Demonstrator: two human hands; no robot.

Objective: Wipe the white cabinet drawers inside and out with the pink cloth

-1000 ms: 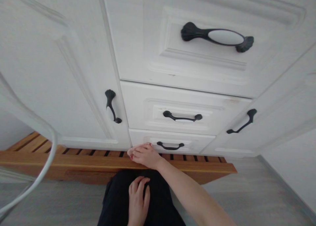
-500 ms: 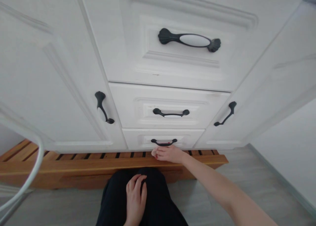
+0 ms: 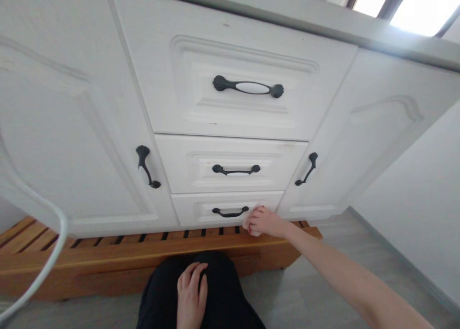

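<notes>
My right hand [image 3: 269, 222] is closed on a pale, crumpled cloth [image 3: 250, 225] and presses it to the right side of the bottom drawer [image 3: 187, 209], just right of its dark handle [image 3: 230, 214]. Much of the cloth is hidden under the fingers, so whether it is fabric or tissue is unclear. On my dark trousers [image 3: 223, 281] rests my left hand [image 3: 192, 290], its fingers loosely stretched and holding nothing.
Above are the middle drawer [image 3: 172, 161] and the larger top drawer [image 3: 161, 79], both closed. Cabinet doors flank them. A slatted wooden bench [image 3: 118, 254] runs below the cabinet. A white curved tube [image 3: 59, 242] hangs at left.
My right hand and the cloth have gone from below the bottom drawer's handle to its right side. The view has tilted up, showing the countertop edge and a window. My left hand stays on my leg.
</notes>
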